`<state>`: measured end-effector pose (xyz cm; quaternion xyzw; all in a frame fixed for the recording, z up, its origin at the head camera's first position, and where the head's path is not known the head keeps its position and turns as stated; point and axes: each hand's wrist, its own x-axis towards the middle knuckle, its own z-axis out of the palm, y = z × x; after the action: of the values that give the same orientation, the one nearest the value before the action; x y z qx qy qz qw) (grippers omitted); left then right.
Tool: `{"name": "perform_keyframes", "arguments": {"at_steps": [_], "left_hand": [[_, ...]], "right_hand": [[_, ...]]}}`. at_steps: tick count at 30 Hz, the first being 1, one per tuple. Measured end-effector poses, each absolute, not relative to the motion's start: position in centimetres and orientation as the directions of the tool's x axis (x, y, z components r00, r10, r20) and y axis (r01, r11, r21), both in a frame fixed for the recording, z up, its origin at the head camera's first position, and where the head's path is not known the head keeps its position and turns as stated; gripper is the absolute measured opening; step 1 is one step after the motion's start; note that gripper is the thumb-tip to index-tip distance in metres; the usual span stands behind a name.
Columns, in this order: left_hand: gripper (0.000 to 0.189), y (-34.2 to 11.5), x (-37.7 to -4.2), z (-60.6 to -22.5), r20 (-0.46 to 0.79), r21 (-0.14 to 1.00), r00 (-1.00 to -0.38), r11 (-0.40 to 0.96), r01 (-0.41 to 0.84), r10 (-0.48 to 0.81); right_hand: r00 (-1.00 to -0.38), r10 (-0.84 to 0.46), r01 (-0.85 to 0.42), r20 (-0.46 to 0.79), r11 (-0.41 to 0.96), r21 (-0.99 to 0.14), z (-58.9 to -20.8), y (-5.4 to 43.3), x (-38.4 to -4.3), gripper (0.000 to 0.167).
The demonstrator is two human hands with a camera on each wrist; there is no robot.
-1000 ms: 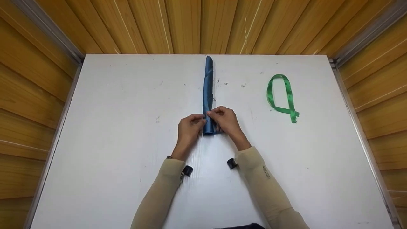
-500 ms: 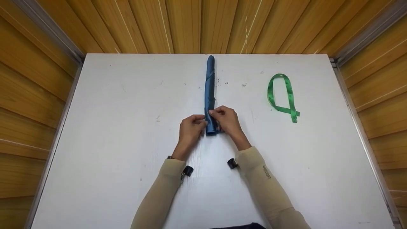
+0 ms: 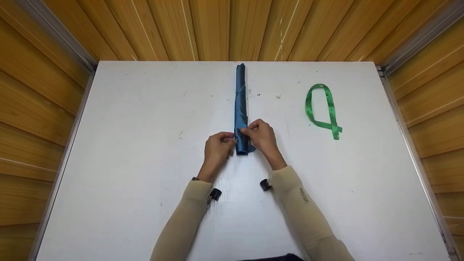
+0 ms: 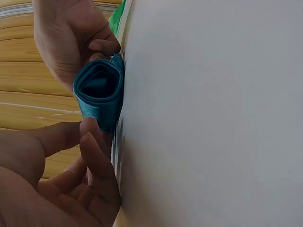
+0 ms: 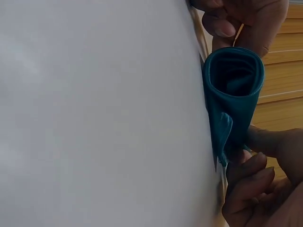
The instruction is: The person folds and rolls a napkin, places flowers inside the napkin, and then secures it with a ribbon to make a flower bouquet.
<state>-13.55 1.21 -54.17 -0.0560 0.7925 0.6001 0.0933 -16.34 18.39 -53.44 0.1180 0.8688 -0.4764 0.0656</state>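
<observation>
Cloth (image 3: 240,105), blue and rolled into a tube, lay down the centre of the head view, its top end near the far edge of the table (image 3: 127,152) and its lower end between the hands. The left hand (image 3: 218,148) had its fingertips against the roll's left side; whether they pinched it I could not tell, even from the left wrist view. The right hand (image 3: 262,137) pinched the roll's right side, thumb on top and fingers curled beneath.

Both wrist views looked into the roll's open end and showed layers coiled inside, which the head view did not. The right wrist view also showed a loose flap (image 5: 225,135) hanging off the roll's side; the head view gave only a scrap of blue below the right hand.

A green ribbon (image 3: 330,106) lay looped, ends crossed, at the upper right of the head view; the left wrist view caught just a sliver at its top.
</observation>
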Motion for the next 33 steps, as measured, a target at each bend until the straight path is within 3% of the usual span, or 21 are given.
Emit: {"name": "perform_keyframes", "arguments": {"at_steps": [9,16,24,33], "left_hand": [[0.023,1.5,-13.7,-54.3,-0.147,0.965,-0.989,0.221,-0.138,0.025],[0.025,1.5,-13.4,-54.1,-0.217,0.939,-0.976,0.277,-0.204,0.019],[0.024,1.7,-13.3,-54.0,-0.163,0.962,-0.986,0.226,-0.153,0.025],[0.022,1.5,-13.3,-54.1,-0.217,0.936,-0.976,0.291,-0.2,0.027]], "right_hand": [[-0.968,0.068,0.249,-0.24,0.315,-0.916,-53.7,18.5,-16.1,0.028],[-0.971,0.126,0.237,-0.201,0.485,-0.842,-53.6,19.2,-16.2,0.024],[-0.958,0.043,0.281,-0.284,0.336,-0.899,-53.7,19.0,-15.8,0.029],[-0.971,0.088,0.236,-0.221,0.472,-0.85,-53.4,19.9,-16.0,0.02]]}}
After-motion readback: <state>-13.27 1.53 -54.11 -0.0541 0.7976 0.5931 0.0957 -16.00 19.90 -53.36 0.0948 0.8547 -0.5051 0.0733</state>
